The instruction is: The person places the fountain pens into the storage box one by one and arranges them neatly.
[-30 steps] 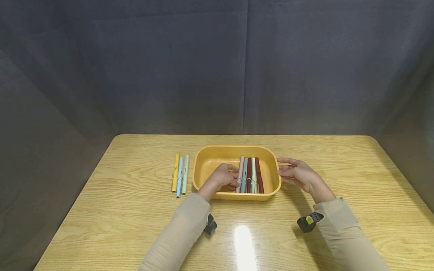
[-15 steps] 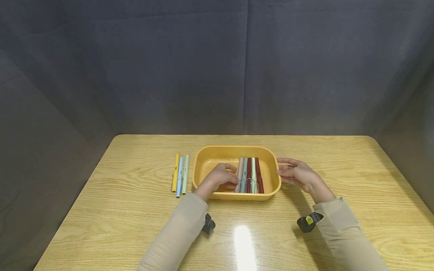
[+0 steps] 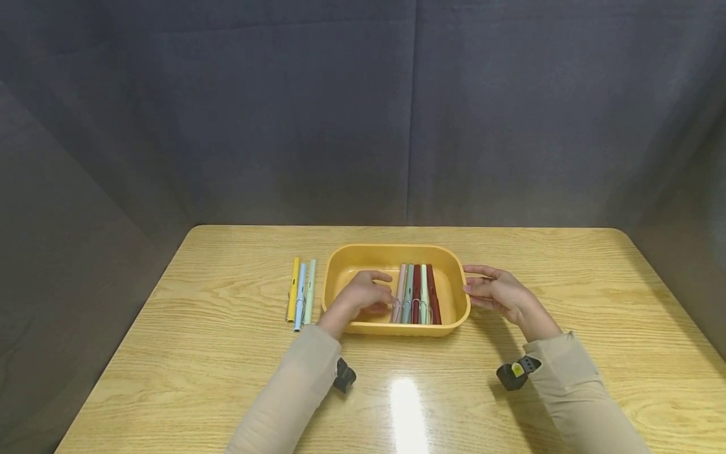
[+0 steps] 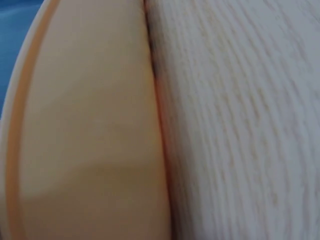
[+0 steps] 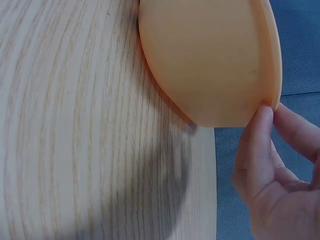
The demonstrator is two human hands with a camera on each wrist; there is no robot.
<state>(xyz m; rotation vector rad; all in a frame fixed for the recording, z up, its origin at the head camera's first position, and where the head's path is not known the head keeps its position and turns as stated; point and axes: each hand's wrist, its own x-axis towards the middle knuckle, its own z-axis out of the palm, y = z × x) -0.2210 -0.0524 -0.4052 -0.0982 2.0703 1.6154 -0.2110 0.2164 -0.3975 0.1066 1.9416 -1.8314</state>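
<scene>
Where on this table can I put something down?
Bare table lies left of the yellow pen and right of the right grip. Crowded: the tray, with pens from the middle rightward and the left grip over the left part.

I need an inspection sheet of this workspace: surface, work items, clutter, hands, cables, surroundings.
Surface: wooden table, bright glare at front.
Job's things: yellow tray, five pens visible in it; three loose pens lie left of it.
Clutter: nothing seen.
Left hand: over the tray, fingers beside the pink pen; contact unclear.
Right hand: pinches the tray's right end rim.
Cables: nothing seen.
Surroundings: dark grey cloth behind and at both sides.
</scene>
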